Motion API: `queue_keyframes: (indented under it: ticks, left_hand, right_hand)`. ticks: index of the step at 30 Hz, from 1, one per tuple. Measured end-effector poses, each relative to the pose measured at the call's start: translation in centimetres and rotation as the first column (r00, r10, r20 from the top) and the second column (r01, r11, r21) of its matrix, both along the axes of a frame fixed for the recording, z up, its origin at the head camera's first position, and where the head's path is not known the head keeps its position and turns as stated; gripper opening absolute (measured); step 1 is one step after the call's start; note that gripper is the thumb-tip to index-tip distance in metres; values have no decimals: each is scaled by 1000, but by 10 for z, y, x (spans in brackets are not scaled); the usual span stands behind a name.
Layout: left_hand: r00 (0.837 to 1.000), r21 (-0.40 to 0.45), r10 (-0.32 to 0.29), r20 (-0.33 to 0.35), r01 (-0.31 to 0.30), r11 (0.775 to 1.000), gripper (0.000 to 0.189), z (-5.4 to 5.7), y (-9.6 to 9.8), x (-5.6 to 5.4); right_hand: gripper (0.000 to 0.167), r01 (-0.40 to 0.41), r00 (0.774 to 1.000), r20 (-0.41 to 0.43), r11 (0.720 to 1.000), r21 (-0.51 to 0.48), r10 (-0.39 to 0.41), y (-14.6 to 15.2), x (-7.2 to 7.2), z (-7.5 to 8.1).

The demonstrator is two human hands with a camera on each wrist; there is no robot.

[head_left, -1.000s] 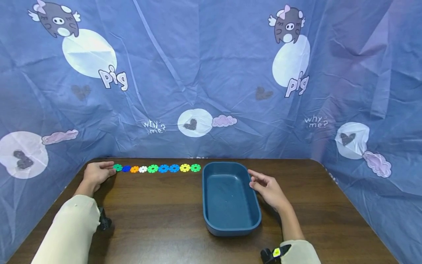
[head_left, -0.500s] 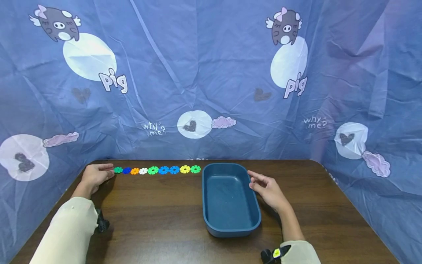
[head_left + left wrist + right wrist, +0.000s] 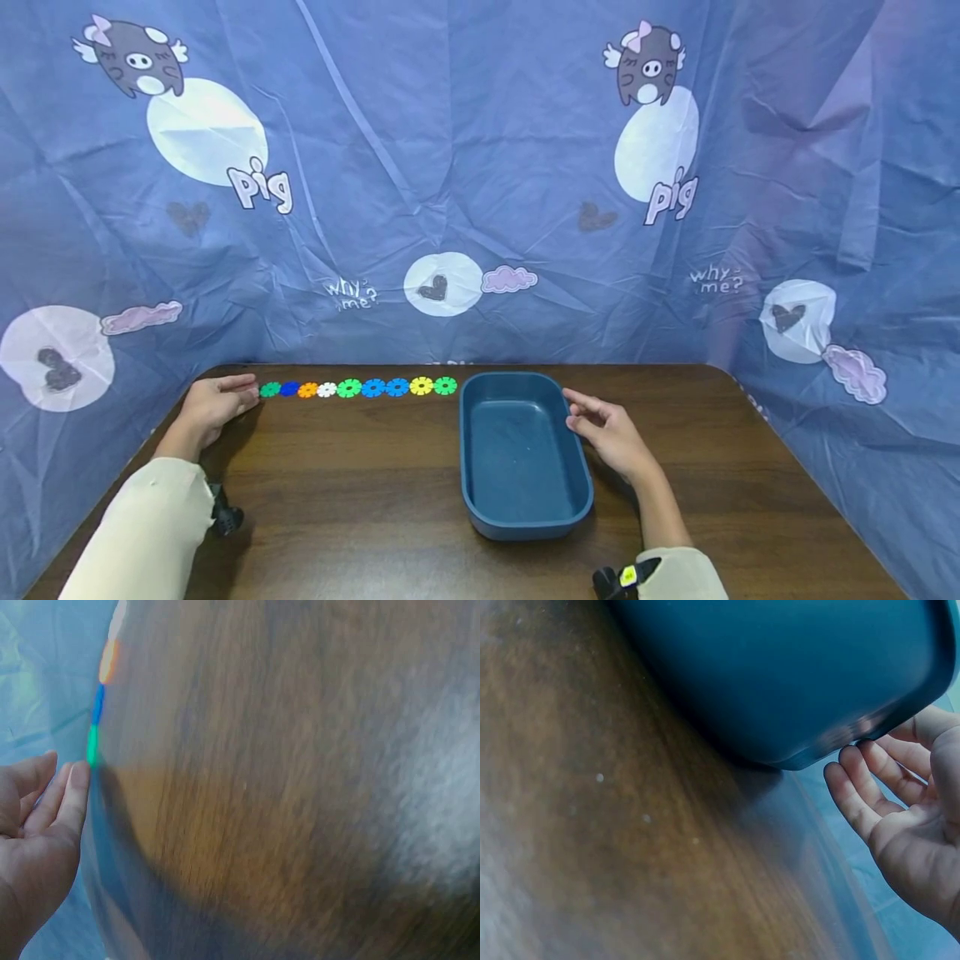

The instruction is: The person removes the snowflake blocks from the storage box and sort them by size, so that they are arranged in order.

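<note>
A straight row of flower-shaped plastic discs lies along the back of the table in the head view. From its left end run a green disc (image 3: 270, 389), a dark blue disc (image 3: 288, 388), an orange disc (image 3: 307, 389) and a white disc (image 3: 326, 389); green, blue and yellow ones follow. My left hand (image 3: 215, 406) is at that left end, fingers extended, fingertips right beside the green disc. A deep blue rectangular bin (image 3: 525, 531) stands right of the row. Along its right wall, my right hand (image 3: 617, 437) rests its fingertips near the rim, fingers loosely extended.
The brown wooden table (image 3: 345, 500) has rounded far corners. A blue cloth (image 3: 510, 208) printed with pigs hangs close behind the table and around its sides. Dark wrist cameras sit on both forearms, one of them a black camera (image 3: 227, 518) on the left.
My left hand has drawn back slightly to the left, off the green end disc. The view has tilted a little upward. The right hand, the bin and the row stay in place.
</note>
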State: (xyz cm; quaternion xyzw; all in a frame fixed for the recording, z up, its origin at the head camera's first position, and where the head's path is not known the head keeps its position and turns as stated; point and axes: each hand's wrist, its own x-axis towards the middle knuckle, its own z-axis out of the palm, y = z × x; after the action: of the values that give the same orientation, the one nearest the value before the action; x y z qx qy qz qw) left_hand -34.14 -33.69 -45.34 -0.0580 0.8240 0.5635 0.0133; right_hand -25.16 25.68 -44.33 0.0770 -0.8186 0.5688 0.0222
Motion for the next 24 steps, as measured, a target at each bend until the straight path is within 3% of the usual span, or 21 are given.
queue_keyframes:
  ticks: [5, 9, 15, 19, 22, 24]
  left_hand:
    - [999, 139, -27, -46, 33, 990, 53, 3, 5, 1]
    - [994, 179, -50, -93, 66, 982, 54, 8, 17, 5]
    - [988, 226, -83, -131, 111, 968, 55, 21, 37, 18]
    - [984, 131, -93, -153, 114, 985, 50, 29, 50, 29]
    - [977, -40, -102, -188, 96, 995, 44, 34, 60, 38]
    - [969, -170, -110, -221, 73, 983, 40, 37, 68, 44]
  right_hand:
    - [44, 9, 1000, -3, 1000, 9, -9, 4, -8, -12]
    - [46, -3, 1000, -8, 1000, 10, 3, 8, -13, -21]
    - [46, -28, 999, -31, 999, 21, 29, 10, -12, -20]
    - [47, -42, 999, -34, 999, 17, 43, 12, -12, -19]
    - [47, -44, 999, -24, 999, -6, 44, 14, -11, -18]
    - [48, -44, 999, -28, 999, -13, 44, 17, -10, -17]
